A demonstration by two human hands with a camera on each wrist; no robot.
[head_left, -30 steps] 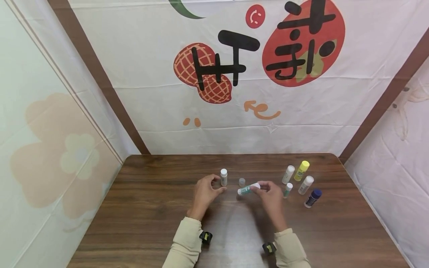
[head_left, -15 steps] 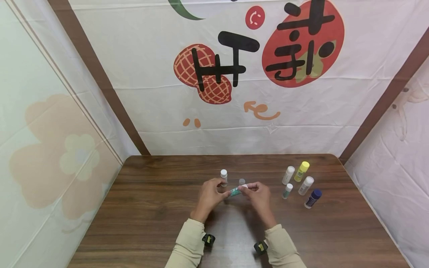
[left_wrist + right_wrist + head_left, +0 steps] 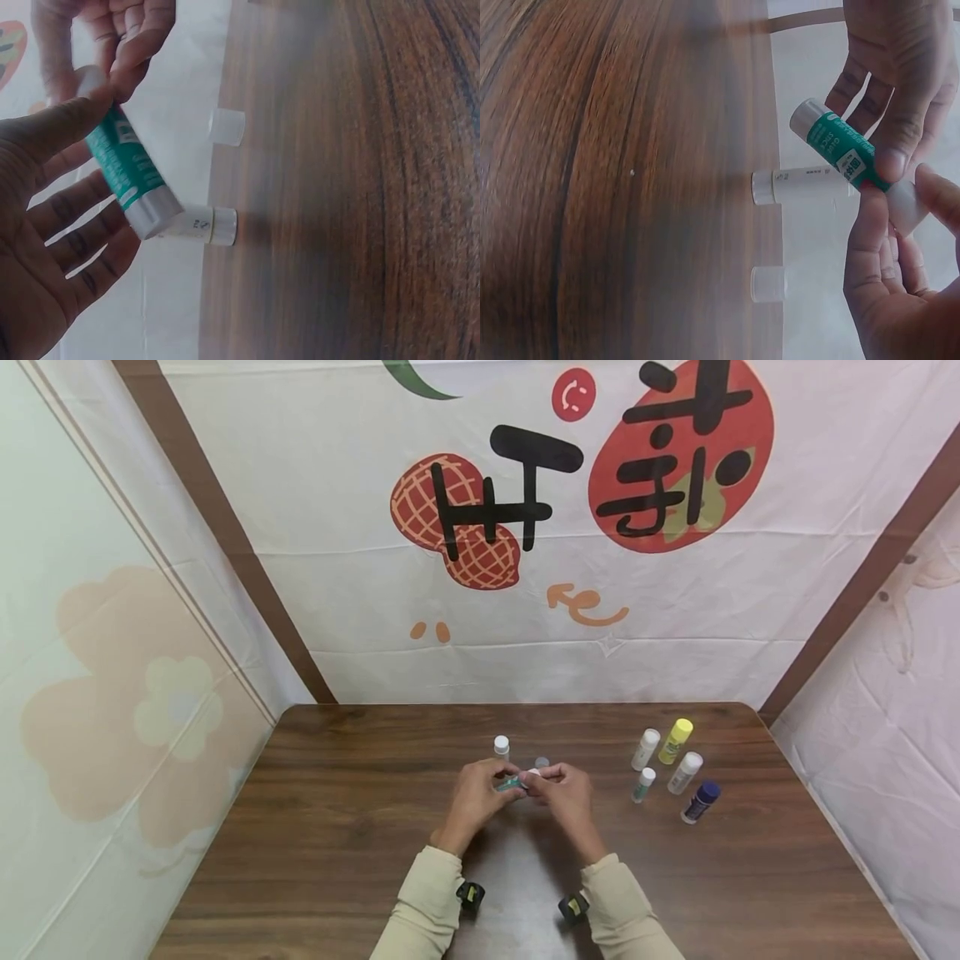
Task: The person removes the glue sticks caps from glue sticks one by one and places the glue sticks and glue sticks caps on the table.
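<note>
A green-labelled glue stick (image 3: 510, 783) is held tilted above the table between my two hands. My left hand (image 3: 474, 797) grips its labelled body, thumb on one side, as the left wrist view shows. With thumb and fingers, my right hand (image 3: 567, 797) pinches the whitish cap end (image 3: 906, 206). Just behind the left fingers a white glue stick (image 3: 502, 746) stands upright, partly hidden. Beside it lies a small translucent cap (image 3: 227, 127), apart from both hands.
To the right stand several other glue sticks: a white one (image 3: 646, 750), a yellow one (image 3: 676, 742), another white one (image 3: 686, 773), a small green-and-white one (image 3: 643, 785) and a dark blue one (image 3: 701, 802). A printed cloth (image 3: 345, 610) hangs behind the wooden table (image 3: 337, 827).
My right hand has moved left with the green glue stick to my left hand. The left hand has shifted slightly right and taken hold of the stick's body.
</note>
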